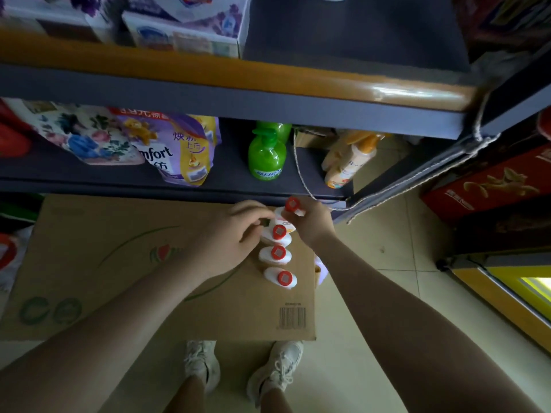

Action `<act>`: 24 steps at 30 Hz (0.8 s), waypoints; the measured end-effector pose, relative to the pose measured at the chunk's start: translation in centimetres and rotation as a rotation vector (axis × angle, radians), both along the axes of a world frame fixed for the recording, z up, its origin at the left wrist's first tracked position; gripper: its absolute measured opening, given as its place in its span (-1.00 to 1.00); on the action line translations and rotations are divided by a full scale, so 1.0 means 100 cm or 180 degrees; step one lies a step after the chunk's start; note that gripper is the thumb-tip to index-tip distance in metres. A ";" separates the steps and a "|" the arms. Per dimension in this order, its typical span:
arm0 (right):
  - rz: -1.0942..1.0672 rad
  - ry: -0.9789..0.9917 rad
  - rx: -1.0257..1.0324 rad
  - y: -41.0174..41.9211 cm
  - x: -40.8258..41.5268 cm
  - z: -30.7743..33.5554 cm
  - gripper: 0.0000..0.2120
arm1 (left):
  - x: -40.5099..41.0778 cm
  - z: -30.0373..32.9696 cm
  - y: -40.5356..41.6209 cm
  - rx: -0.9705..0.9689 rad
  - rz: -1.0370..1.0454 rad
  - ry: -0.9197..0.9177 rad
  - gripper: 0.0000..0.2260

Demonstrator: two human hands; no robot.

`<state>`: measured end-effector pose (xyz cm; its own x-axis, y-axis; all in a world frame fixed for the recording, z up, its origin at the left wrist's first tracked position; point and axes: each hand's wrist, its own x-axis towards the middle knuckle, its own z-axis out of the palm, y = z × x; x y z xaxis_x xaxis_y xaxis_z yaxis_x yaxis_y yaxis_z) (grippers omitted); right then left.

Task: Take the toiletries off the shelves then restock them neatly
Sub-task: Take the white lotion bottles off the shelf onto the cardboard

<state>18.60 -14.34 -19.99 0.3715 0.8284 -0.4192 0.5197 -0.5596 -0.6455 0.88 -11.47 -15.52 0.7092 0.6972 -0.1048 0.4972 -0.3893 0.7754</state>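
Several white bottles with red caps stand in a row on a cardboard box (125, 275); the nearest (281, 278) and the one behind it (275, 254) stand free. My right hand (310, 225) grips the farthest white bottle (292, 204) just below the shelf edge. My left hand (229, 236) has its fingers curled against the side of another white bottle (278, 234) in the row. On the lower shelf (89, 177) stand a green pump bottle (267, 156), orange bottles (347, 162) and purple Comfort refill pouches (179, 153).
A floral pouch (86, 135) lies at the left of the lower shelf. Boxed goods (185, 28) sit on the upper shelf. A string (301, 174) hangs over the shelf edge. Red cartons (489, 186) are stacked to the right. My shoes (202, 362) stand on the tiled floor.
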 end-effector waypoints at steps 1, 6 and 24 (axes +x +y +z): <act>0.0034 0.0077 -0.0017 -0.001 0.000 -0.003 -0.78 | -0.002 0.002 0.003 0.0129 -0.0015 -0.0038 -0.69; 0.0099 0.0211 -0.0057 -0.003 0.002 0.011 -0.73 | -0.003 0.035 0.020 0.0845 -0.0199 -0.0030 -0.66; -0.0764 -0.1595 0.1829 0.099 0.018 0.205 -0.75 | 0.018 0.139 0.132 0.2262 0.0193 0.0794 -0.24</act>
